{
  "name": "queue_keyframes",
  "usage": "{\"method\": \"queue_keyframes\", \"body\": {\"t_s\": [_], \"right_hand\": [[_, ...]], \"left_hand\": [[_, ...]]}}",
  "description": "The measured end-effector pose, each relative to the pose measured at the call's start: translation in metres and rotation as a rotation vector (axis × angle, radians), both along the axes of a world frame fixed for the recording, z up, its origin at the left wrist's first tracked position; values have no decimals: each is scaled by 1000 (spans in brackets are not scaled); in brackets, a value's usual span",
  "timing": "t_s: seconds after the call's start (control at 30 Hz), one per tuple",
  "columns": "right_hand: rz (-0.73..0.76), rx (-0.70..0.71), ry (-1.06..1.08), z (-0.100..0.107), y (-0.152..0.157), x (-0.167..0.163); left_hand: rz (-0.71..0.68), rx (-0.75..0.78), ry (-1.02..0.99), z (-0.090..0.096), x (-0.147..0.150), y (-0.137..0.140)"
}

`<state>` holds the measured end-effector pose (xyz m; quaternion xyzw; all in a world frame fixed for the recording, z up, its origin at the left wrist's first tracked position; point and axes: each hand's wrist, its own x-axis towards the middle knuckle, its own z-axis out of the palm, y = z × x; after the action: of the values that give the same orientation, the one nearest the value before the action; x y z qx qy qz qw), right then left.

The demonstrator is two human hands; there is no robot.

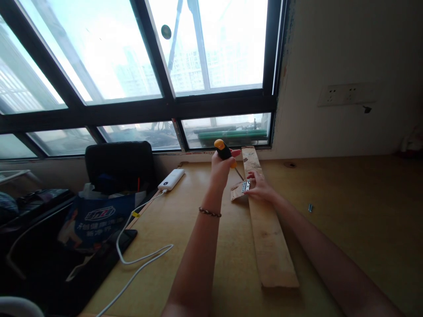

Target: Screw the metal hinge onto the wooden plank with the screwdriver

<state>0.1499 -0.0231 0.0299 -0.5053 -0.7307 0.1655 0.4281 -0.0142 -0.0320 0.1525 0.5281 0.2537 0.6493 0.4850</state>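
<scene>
My left hand (220, 167) is wrapped round a screwdriver (224, 151) with a black and yellow handle, its shaft slanting down to the right. The screwdriver's tip meets a small silver hinge (246, 186), or comes very close to it. With thumb and fingers, my right hand (261, 187) grips the hinge from the right side. Under the hinge, a small piece of wood (237, 192) juts out to the left of a long wooden plank (271, 251). The plank lies lengthwise on the table, partly covered by my right hand.
Two screws (310, 207) lie on the table (357, 246) to the right. At the left edge a white power bank (171, 179) trails a white cable (145, 260). A black chair (119, 163) holding a blue bag (97, 220) stands left, below the window (211, 53).
</scene>
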Motion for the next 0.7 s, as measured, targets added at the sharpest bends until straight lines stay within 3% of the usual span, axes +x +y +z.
{"method": "queue_keyframes", "body": {"t_s": [0.23, 0.47, 0.7], "right_hand": [[43, -4, 30, 1, -2, 5], [-21, 12, 23, -2, -3, 7], [-97, 0, -133, 13, -21, -4]], "left_hand": [[52, -43, -56, 0, -5, 4], [64, -50, -64, -1, -7, 6], [28, -42, -78, -2, -4, 6]]}}
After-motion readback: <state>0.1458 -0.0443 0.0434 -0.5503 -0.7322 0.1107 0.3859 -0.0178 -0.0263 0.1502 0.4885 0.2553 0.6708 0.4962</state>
